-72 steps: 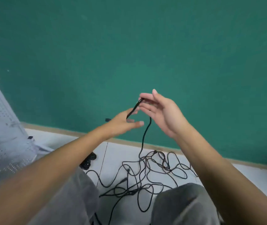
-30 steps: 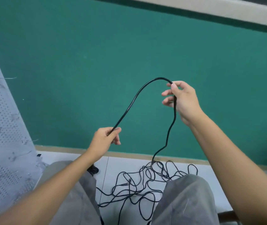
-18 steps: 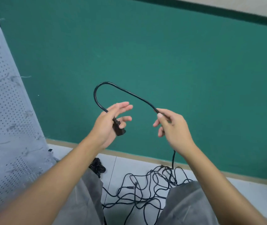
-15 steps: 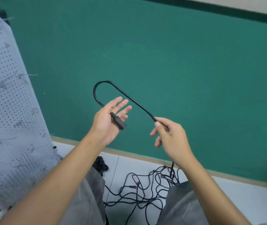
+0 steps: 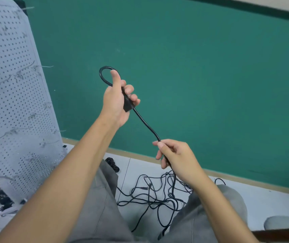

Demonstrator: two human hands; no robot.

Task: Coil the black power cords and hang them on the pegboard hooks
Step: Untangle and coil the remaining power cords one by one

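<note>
Head view shows me only at the start of the coil. My left hand point(image 5: 117, 100) is raised in front of the green wall point(image 5: 201, 76), fingers curled round the plug point(image 5: 128, 104) of one black power cord point(image 5: 145, 122), with a single small loop point(image 5: 105, 74) standing up above my thumb. From the plug the cord runs down and to the right into my right hand point(image 5: 177, 158), which pinches it between thumb and curled fingers, so both hands are closed on the same cord and well apart from each other.

Below my right hand the cord drops into the tangle point(image 5: 157, 193) on the white floor point(image 5: 263, 204) between my knees (I cannot tell how many cords are in that heap, nor which strand belongs to which). So I judge one loop made and most of this cord's length yet to be gathered.

The pegboard point(image 5: 13, 95) leans at my left, well apart from both hands; its thin hooks point(image 5: 47, 66) that I can see carry nothing. Something dark lies at its foot, too blurred to name, and a small black bundle point(image 5: 112, 163) sits on the floor by my left knee. Nothing hangs yet, as far as I can see: the coiling, the untangling and the hanging all remain.
</note>
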